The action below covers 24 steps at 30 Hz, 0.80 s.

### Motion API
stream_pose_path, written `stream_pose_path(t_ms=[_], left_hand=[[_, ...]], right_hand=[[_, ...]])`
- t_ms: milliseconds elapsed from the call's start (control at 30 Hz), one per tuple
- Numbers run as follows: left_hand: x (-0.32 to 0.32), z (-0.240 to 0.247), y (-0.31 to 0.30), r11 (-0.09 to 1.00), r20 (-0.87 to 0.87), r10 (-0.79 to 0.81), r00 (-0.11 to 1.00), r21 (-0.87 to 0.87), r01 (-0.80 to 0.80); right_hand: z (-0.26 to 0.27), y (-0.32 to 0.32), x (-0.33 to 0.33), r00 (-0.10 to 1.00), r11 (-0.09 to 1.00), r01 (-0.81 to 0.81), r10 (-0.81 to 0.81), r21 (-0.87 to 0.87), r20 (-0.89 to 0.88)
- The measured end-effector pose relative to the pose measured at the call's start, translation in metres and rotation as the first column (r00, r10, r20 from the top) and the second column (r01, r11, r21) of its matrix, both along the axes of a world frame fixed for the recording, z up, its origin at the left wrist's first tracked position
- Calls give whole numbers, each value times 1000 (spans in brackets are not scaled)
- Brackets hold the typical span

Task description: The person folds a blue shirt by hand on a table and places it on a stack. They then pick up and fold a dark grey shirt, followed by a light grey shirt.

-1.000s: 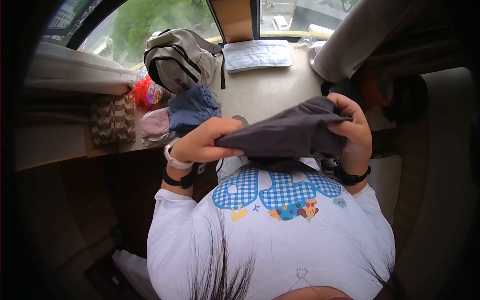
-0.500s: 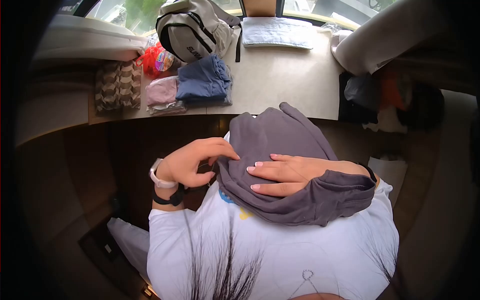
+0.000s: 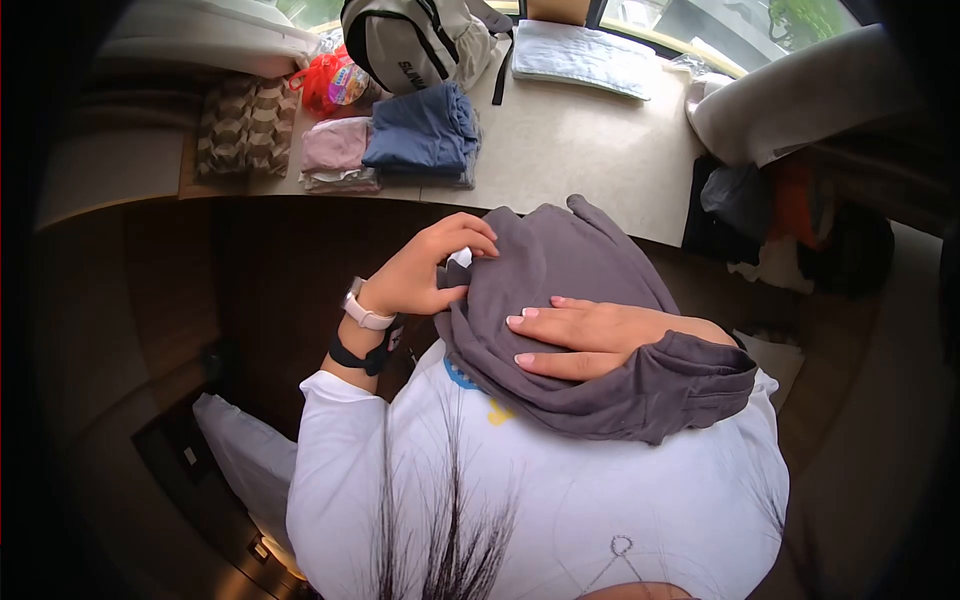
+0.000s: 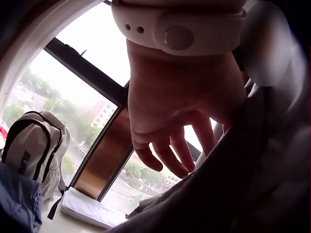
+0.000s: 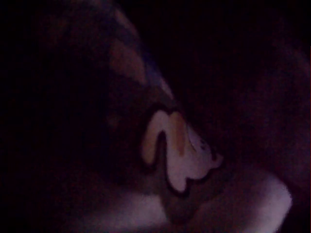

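Note:
A dark grey garment [image 3: 570, 260] lies bunched against the person's front, a gathered band of it around the right wrist. The right hand [image 3: 600, 340] rests on the cloth with straight, slightly spread fingers. At the garment's left edge the left hand [image 3: 435, 262] touches the cloth with fingertips and thumb, a gap between them. The left wrist view shows the left hand [image 4: 180, 107] with loosely bent fingers beside the dark cloth [image 4: 209, 194]. The right wrist view is very dark, with only a printed patch of shirt [image 5: 184, 150] showing.
On the counter [image 3: 590, 140] are a blue folded garment [image 3: 425, 130], pink folded cloth [image 3: 336, 145], a backpack [image 3: 415, 45], a red bag [image 3: 320, 85], a patterned bundle [image 3: 245, 130] and a white folded towel [image 3: 580, 58]. Dark and orange items [image 3: 795, 205] sit at the right.
The garment, held up between both hands a second ago, came down against the body, with the right hand through the band. Since then the left hand has moved up and right to its left edge.

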<state>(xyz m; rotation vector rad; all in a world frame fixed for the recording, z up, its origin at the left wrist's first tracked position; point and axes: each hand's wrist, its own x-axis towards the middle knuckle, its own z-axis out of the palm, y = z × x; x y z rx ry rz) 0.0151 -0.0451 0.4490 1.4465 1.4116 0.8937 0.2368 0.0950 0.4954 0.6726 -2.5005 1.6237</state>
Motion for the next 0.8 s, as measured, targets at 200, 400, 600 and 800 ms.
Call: stream_pose_path(t_ms=[200, 400, 600, 800], left_hand=[[-12, 7, -16, 998, 10, -45, 999, -53, 45], [-17, -1, -14, 997, -83, -74, 994, -32, 71], [-7, 1, -9, 987, -91, -158, 983, -11, 158], [-25, 10, -10, 999, -81, -34, 996, -15, 33]], right_hand=[[0, -1, 2, 1000, 999, 28, -28, -18, 11], [1, 1, 1, 1000, 1000, 26, -26, 2, 4], [5, 2, 1, 999, 1000, 30, -30, 9, 30], [4, 2, 2, 999, 999, 49, -50, 22, 12]])
